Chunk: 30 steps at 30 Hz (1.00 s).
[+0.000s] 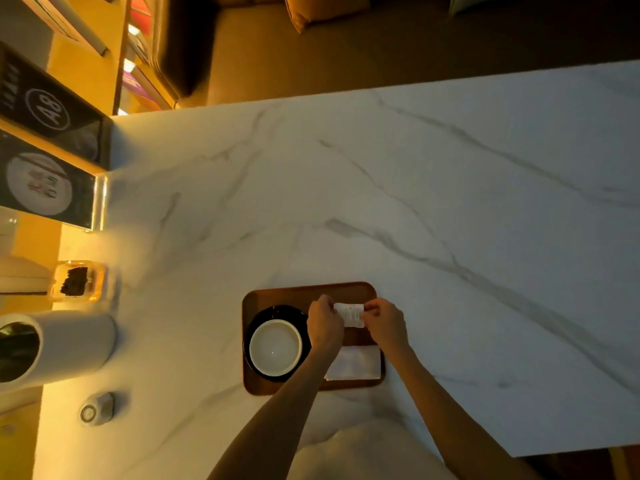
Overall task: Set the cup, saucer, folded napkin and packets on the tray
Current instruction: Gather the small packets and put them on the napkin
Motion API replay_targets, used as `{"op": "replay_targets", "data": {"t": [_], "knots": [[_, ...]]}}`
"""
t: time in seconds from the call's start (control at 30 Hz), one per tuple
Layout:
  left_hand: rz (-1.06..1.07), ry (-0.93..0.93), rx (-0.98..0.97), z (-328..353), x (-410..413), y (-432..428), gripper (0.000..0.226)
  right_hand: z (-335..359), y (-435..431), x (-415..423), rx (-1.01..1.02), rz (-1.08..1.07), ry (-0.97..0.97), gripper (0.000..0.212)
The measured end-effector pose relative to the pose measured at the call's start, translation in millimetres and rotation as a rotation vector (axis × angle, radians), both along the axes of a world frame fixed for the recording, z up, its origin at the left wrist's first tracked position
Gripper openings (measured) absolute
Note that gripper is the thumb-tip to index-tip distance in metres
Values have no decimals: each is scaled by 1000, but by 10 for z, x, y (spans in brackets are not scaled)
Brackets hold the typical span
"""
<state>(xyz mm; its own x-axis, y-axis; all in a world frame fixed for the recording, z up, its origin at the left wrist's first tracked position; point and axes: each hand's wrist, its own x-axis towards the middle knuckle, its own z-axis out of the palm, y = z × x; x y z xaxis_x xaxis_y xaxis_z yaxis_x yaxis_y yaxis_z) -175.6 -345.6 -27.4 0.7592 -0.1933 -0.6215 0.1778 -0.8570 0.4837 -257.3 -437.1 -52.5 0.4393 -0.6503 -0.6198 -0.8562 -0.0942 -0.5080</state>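
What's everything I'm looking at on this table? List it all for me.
table: one, white marble with grey veins, fills most of the view
tray: one, brown, at the table's near edge
saucer: one, black, tray's left half
cup: one, cream, on the saucer
napkin: one, white, folded, tray's near right corner
packet: one, white, above the tray
signs: two, black, far left
jar: one, clear glass, dark contents, left
canister: one, white, left of tray
left hand, right hand: each pinches one end of the packet
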Motion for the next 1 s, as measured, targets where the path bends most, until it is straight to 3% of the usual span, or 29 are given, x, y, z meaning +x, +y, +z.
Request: {"op": "replay_targets", "data": {"t": [0.4,1.0], "knots": [[-108,13,-8,-174,-71,148,20,-104,62,-123,-50,48,-35,21],[-82,-2,-54,-232,-49,179,12,-113,73,-102,-23,47,-17,18]]}}
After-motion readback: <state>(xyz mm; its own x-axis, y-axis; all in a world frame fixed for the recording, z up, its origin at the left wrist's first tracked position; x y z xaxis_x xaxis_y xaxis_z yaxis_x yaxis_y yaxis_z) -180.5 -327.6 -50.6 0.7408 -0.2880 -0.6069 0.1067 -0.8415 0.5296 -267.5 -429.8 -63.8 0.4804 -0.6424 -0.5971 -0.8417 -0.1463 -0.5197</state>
